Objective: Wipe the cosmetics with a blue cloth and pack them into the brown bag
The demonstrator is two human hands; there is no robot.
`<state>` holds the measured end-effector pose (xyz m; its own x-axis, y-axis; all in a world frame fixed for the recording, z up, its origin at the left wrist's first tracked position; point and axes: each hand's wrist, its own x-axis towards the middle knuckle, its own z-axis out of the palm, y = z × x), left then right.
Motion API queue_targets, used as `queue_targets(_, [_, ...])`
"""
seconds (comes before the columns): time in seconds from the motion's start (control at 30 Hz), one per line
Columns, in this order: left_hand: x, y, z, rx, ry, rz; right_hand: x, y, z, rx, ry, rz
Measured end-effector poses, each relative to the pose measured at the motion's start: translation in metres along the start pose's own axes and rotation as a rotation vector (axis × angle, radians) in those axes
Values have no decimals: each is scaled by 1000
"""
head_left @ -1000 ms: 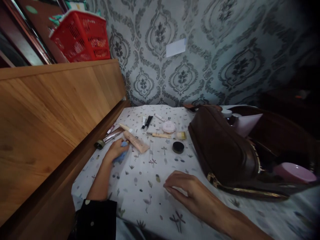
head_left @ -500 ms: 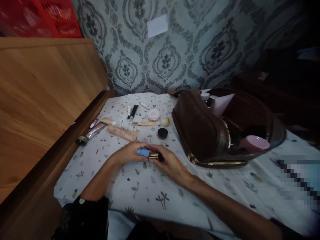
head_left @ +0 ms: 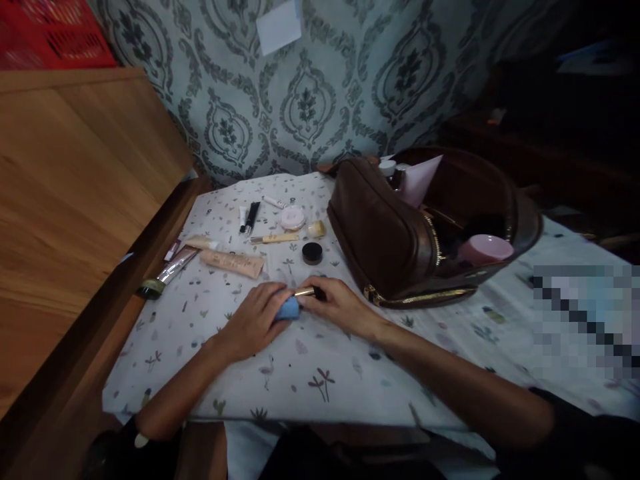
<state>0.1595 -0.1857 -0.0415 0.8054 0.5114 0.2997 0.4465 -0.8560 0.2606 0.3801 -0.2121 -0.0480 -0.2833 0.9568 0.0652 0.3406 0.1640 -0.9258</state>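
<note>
My left hand (head_left: 257,317) is closed round a blue cloth (head_left: 287,309) above the patterned tablecloth. My right hand (head_left: 335,303) grips a small tube with a gold band and a dark end (head_left: 305,291), whose left end meets the fingers of my left hand and the blue cloth. Just beyond my hands lies a round black jar (head_left: 312,253). A peach tube (head_left: 232,263) rests to the left of it. Farther back are a yellow tube (head_left: 275,238), a pink round compact (head_left: 293,217), a small yellowish jar (head_left: 316,229) and a black tube (head_left: 253,217).
An open brown bag (head_left: 375,230) stands at the right, holding a pink cup (head_left: 486,249) and a pale pink item. More tubes, one with a dark green cap (head_left: 150,289), lie near the left edge beside a wooden panel (head_left: 85,180). A patterned wall rises behind.
The view has shifted, so the scene sits further left. My left hand has turned, with its back now upward over the blue cloth. The gold-banded tube is now tilted.
</note>
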Motion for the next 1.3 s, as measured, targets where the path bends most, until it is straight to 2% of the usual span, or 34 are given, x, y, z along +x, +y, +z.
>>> queue_targets(0.07, [-1,0,5,51,19,-4,1,1,-1,151,-67,76])
queue_targets(0.13, [3,-1,5,3,3,-46,2,1,-2,278,-104,130])
queue_targets(0.23, [11,0,-3,-181,-74,-146,2,0,-3,412,-86,131])
queue_targets(0.33, [19,3,-10,-363,-80,-273,3,0,-5,476,-72,96])
queue_targets(0.43, [23,4,-6,-567,-20,-396,3,3,-7,470,-49,57])
queue_targets(0.57, [25,5,9,-897,70,-580,2,1,-8,473,-9,4])
queue_targets(0.7, [26,6,18,-997,169,-689,0,-2,-6,473,45,-70])
queue_targets(0.83, [25,8,14,-914,233,-663,1,2,-5,413,41,-20])
queue_targets(1.0, [25,16,6,-823,158,-553,3,5,-9,358,20,122])
queue_targets(1.17, [23,20,8,-788,201,-549,5,2,-11,505,-31,237])
queue_targets(1.3, [21,19,11,-836,252,-564,2,0,-10,609,-128,228])
